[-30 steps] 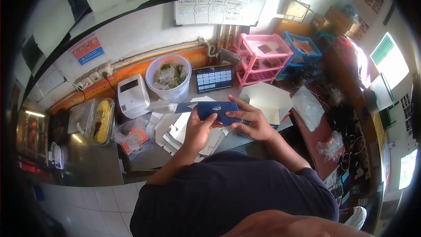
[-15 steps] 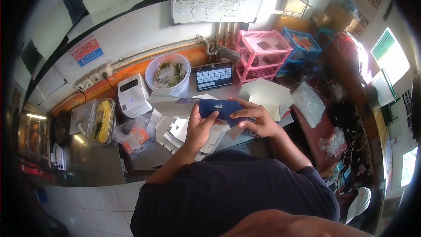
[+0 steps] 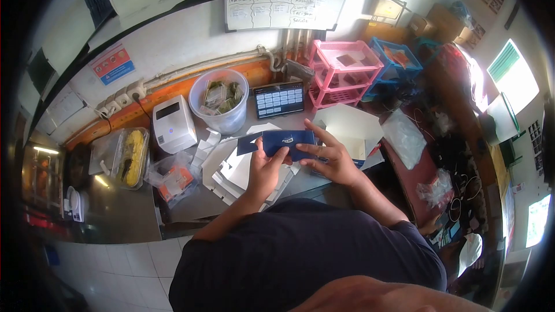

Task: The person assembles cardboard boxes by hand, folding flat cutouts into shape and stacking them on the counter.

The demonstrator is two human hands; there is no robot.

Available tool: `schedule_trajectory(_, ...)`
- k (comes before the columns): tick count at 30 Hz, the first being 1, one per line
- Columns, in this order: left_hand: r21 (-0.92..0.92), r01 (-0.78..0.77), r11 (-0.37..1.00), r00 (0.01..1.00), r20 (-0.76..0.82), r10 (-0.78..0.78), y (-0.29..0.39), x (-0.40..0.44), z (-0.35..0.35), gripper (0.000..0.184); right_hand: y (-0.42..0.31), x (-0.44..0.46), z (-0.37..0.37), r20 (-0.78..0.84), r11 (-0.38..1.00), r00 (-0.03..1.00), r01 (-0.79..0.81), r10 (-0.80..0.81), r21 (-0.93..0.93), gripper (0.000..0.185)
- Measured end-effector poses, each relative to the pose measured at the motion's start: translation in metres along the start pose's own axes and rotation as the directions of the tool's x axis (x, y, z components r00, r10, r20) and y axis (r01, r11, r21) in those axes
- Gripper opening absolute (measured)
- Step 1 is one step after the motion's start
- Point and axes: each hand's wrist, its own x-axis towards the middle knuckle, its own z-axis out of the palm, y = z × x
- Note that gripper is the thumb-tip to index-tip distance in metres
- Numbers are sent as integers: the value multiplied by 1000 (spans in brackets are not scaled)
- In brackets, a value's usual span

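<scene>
Both hands hold a dark blue cardboard box (image 3: 286, 138) with a small white print, up in front of my body. My left hand (image 3: 265, 170) grips its left part, the thumb lying across the front. My right hand (image 3: 335, 159) has its fingers on the right end, with the index finger raised off it. A blue flap sticks out at the left. Under my hands lie white unfolded cardboard blanks (image 3: 231, 170). Beyond the right hand stands an open white-lined box (image 3: 350, 138), its lid up.
A white printer (image 3: 174, 124), a clear bucket (image 3: 222, 118) of wrapped packets and a tablet (image 3: 280, 101) line the counter's back. Pink stacked racks (image 3: 344, 75) stand right of them. A tray of yellow food (image 3: 133, 159) and an orange packet in plastic (image 3: 176, 182) lie left.
The blue box has turned more level, and its left flap now shows dark blue, folded out. My right fingers have spread, the index finger lifting upward.
</scene>
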Motion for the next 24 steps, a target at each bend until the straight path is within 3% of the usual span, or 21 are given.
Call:
schedule_trajectory(4,9,17,1000,1000,17,-17,9,0,2,36,4,-4,6,-56,999,998,28,-30,-19,48)
schedule_trajectory(7,102,-54,993,997,56,48,4,0,1,37,11,-10,12,-119,994,990,60,-71,-96,49)
schedule_trajectory(12,50,-40,998,996,85,36,-17,-5,5,41,15,-15,16,-213,984,966,116,-144,-138,49)
schedule_trajectory(14,72,-44,996,987,156,32,-24,-6,-1,45,18,-18,18,-236,996,969,57,-73,-74,49)
schedule_trajectory(15,-42,5,999,987,163,2,-21,-6,3,44,18,-19,19,-247,999,968,28,-37,-41,49)
schedule_trajectory(18,-342,170,924,979,169,-118,-17,-5,14,41,13,-17,22,-366,975,923,36,-116,-218,48)
schedule_trajectory(20,-491,286,823,958,156,-239,-29,-3,8,41,0,-16,30,-398,958,914,-44,-76,-284,48)
schedule_trajectory(22,-470,348,811,937,179,-299,-36,3,-3,41,-5,-14,36,-343,941,939,-94,-26,-326,57)
schedule_trajectory(24,-451,343,824,939,131,-319,-31,5,-7,39,-11,-20,34,-253,990,967,-55,21,-129,63)
